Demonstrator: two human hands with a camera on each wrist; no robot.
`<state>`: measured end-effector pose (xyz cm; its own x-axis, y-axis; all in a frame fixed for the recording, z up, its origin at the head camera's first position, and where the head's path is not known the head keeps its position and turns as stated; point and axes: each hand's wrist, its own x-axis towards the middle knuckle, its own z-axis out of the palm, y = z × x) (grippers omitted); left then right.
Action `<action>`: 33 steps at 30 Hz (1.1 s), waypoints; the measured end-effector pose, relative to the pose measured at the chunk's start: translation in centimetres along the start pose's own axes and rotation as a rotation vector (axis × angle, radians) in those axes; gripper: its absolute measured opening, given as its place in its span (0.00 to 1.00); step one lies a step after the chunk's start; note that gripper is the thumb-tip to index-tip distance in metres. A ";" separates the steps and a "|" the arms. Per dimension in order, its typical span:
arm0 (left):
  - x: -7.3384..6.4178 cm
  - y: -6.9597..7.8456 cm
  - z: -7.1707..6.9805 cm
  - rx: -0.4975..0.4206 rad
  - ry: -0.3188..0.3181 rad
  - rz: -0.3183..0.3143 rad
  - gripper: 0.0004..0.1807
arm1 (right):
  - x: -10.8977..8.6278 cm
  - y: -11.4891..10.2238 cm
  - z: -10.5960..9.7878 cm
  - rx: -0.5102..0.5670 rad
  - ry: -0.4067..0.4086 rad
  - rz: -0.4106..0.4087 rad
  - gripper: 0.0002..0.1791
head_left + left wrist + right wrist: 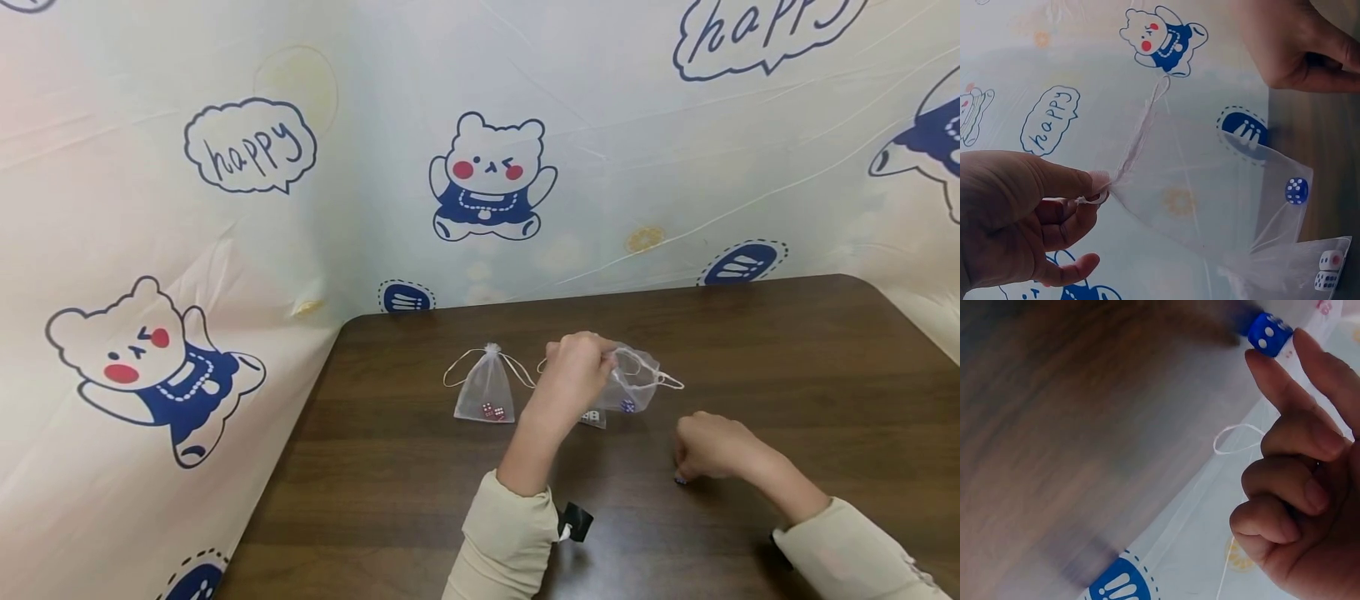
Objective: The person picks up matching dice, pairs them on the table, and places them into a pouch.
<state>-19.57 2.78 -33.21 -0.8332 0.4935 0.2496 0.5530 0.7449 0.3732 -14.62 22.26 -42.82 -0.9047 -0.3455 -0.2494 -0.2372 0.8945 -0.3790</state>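
My left hand pinches the mouth of a sheer white drawstring bag between thumb and finger. Inside that bag lies a blue die. Partly behind the left hand is a second sheer bag with white dice in it. To the left, a third drawstring bag lies with its neck gathered, holding red dice. My right hand, low over the table at the right, pinches another blue die between thumb and index fingertips; its other fingers are curled.
The dark wood table ends at the back against a hanging curtain printed with bears and "happy" bubbles. White drawstring cords stick out beside the bags. A black wrist device sits at the left cuff.
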 end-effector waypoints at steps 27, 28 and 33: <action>0.1 0.0 0.5 0.010 -0.001 0.005 0.11 | -0.7 1.1 -5.2 0.093 0.346 -0.005 0.07; 0.1 0.0 0.5 0.011 -0.005 0.000 0.11 | -0.8 1.1 -5.4 0.101 0.386 -0.003 0.08; 0.1 0.2 0.6 0.010 -0.025 -0.015 0.11 | -1.0 0.9 -6.0 0.087 0.668 -0.043 0.08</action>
<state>-19.50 3.26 -33.64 -0.8412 0.4932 0.2218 0.5406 0.7568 0.3674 -16.04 25.14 -37.52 -0.9262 -0.1061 0.3617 -0.2742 0.8481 -0.4534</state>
